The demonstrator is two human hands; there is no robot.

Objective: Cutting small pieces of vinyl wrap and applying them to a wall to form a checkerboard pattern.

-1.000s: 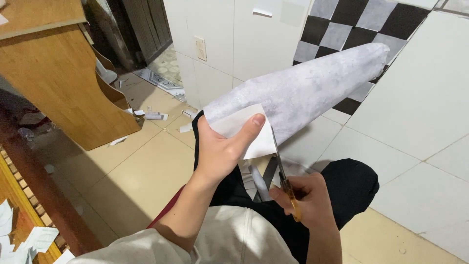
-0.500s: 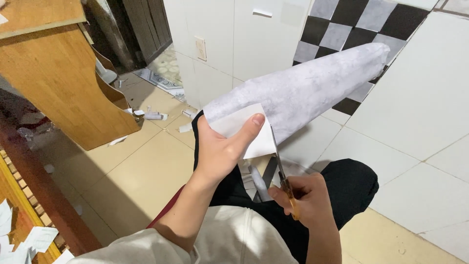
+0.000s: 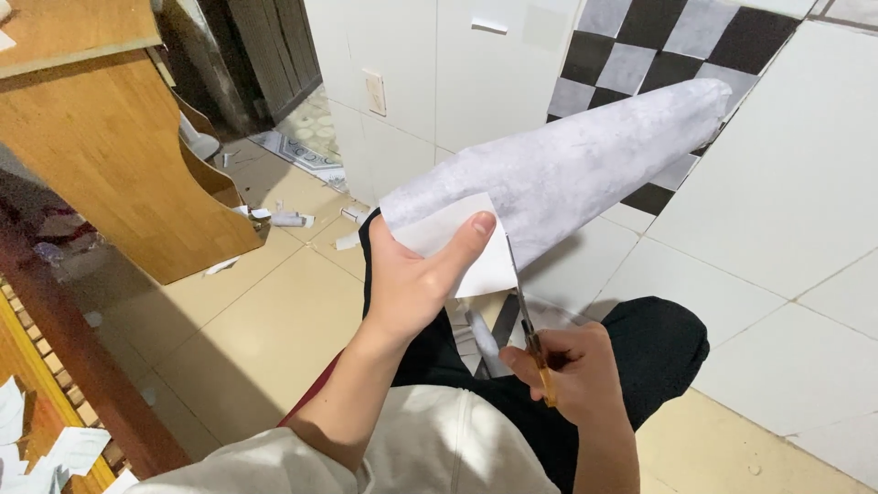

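Nearest the camera, a cream garment covers the lap, with black trousers (image 3: 658,348) beyond it. The right hand (image 3: 572,370) sits low at centre right, its fingers closed round the orange handles of a pair of scissors (image 3: 529,334). The blades point up and away, and meet the lower edge of a sheet of paper at its right corner; whether the blades are apart or closed cannot be told.

The left hand (image 3: 412,284) is raised just left of the scissors. Its thumb lies pressed on the white face of the paper, and the fingers are behind the sheet, so the hand is clamped on the sheet of paper (image 3: 567,174). The sheet is held in the air above the knees, loosely curled, its grey mottled side outward, and extends up and to the right in front of the wall.

Below, the floor (image 3: 247,338) is of tan tiles and carries small white paper scraps (image 3: 283,218). At left stands a wooden desk (image 3: 101,146). More white scraps lie at the bottom left corner. Farthest, the wall (image 3: 805,183) is white-tiled with a patch of black and grey checks (image 3: 640,46).
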